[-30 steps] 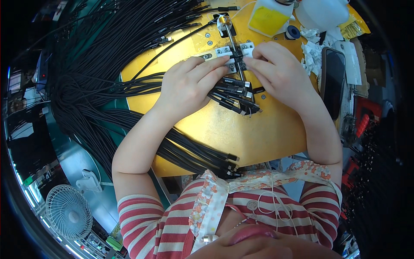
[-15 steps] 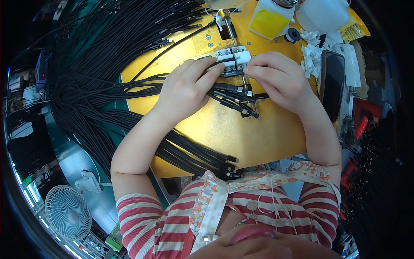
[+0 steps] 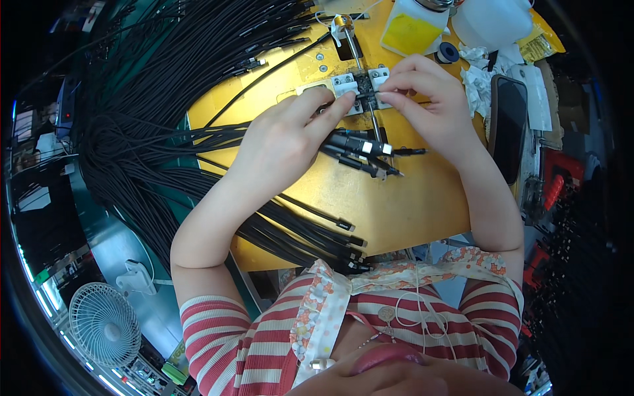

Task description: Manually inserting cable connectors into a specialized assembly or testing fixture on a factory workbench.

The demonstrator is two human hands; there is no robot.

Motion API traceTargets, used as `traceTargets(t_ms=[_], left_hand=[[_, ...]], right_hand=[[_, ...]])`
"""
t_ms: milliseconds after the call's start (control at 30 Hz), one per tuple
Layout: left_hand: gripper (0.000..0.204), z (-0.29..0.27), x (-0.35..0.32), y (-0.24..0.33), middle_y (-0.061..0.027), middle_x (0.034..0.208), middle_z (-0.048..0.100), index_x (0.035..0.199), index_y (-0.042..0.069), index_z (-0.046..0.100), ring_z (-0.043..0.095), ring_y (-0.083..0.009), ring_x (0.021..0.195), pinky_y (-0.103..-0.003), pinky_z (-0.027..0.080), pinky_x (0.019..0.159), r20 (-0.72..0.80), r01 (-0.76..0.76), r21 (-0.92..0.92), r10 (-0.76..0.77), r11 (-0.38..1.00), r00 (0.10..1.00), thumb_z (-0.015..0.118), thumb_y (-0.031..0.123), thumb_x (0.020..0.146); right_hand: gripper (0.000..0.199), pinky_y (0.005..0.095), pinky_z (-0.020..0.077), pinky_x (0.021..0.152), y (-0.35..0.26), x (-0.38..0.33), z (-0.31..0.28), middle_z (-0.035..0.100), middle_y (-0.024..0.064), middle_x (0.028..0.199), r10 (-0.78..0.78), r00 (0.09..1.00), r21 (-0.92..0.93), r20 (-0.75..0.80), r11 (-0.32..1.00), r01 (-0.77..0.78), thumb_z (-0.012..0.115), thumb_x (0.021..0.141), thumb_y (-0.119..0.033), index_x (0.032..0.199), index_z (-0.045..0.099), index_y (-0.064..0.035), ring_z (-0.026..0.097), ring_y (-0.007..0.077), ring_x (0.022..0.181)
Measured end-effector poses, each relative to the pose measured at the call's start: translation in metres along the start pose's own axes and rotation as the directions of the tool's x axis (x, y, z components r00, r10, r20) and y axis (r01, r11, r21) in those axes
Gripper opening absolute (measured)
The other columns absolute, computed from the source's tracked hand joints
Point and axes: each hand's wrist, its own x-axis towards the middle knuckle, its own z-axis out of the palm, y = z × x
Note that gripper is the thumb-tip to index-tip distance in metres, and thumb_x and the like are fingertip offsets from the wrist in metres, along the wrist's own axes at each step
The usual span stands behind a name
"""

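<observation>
Cable end (image 3: 370, 97), black, is lying across the gap in a small two-block fixture (image 3: 345, 86), near the far part of a golden board (image 3: 409, 211). Left hand (image 3: 281, 135) is gripping this cable: forefinger and thumb are closing on it at the left block, the other fingers are curling under and partly hiding. Right hand (image 3: 439, 109) is sitting at the right block, finger and thumb tips coming close together beside the cable end; cannot tell if they are pinching it. A metal rod (image 3: 355, 51) is running through behind and in front of the fixture.

Just below the left hand, a bunch of connectors (image 3: 360, 146) with bright metal tips is poking out over the board, its black leads passing beneath the wrist. Another cable bunch (image 3: 307, 236) is lying nearer the person, ends pointing right. A big cable pile (image 3: 165, 72) is covering the upper left.

Right of the fixture: a bottle (image 3: 411, 30) is showing a yellow patch, a dark spool (image 3: 448, 53) is resting just beside it, crumpled tissue (image 3: 479, 86) is lying near a dark phone (image 3: 508, 129).

Lower left, a white fan (image 3: 104, 325) is standing near a white adapter (image 3: 135, 277). The person is wearing a red-and-cream striped top (image 3: 264, 350).
</observation>
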Motion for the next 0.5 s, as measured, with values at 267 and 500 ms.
traceTargets(t_ms=[267, 500], left_hand=[[0.037, 0.02, 0.005, -0.017, -0.0026, 0.088, 0.056, 0.113, 0.011, 0.065, 0.058, -0.017, 0.072, -0.029, 0.046, 0.062, -0.063, -0.088, 0.129, 0.097, 0.988, 0.993, 0.063, 0.01, 0.077], [0.037, 0.026, 0.004, -0.024, -0.0006, 0.087, 0.056, 0.112, 0.014, 0.066, 0.057, -0.0171, 0.074, -0.029, 0.046, 0.066, -0.079, -0.077, 0.124, 0.087, 0.989, 0.993, 0.065, 0.011, 0.075]], right_hand=[[0.008, 0.0276, 0.0428, 0.059, 0.011, 0.002, 0.007, 0.056, 0.0054, 0.08, 0.146, 0.989, -0.04, -0.002, 0.988, -0.146, 0.068, 0.08, -0.006, 0.084, 0.067, 0.0013, 0.055, 0.0162, 0.067], [0.011, 0.0318, 0.0464, 0.065, 0.011, 0.001, 0.003, 0.055, 0.0071, 0.083, -0.096, 0.992, -0.297, 0.08, 0.948, 0.116, 0.068, 0.08, -0.006, 0.088, 0.067, 0.0006, 0.057, 0.0221, 0.076]])
